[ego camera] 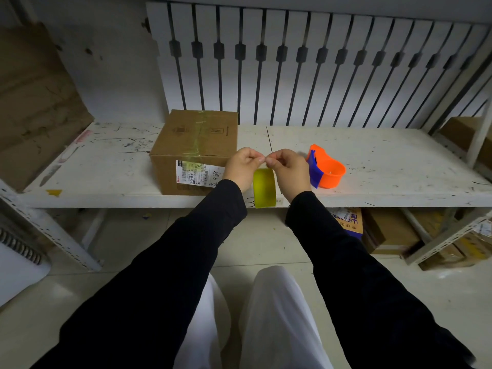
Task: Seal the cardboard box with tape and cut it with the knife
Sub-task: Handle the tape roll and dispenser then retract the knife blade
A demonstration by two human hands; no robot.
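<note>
Between both hands' pinching fingers hangs yellow tape (translucent, curling) beside the taped box.

The cardboard box is plain brown, with a yellowish-green clear tape strip down its top and a white shipping label printed in black, with a small red mark, on its near face. Right of the box hangs a roll of tape in translucent olive-yellow. Further right of the box lies a tape dispenser, bright orange with a blue part. Under the box, the bench is white, scribbled with black pen marks and scuffs. Behind the box, a white panel carries a pattern of thin dark vertical slits. Both sleeves are black
</note>
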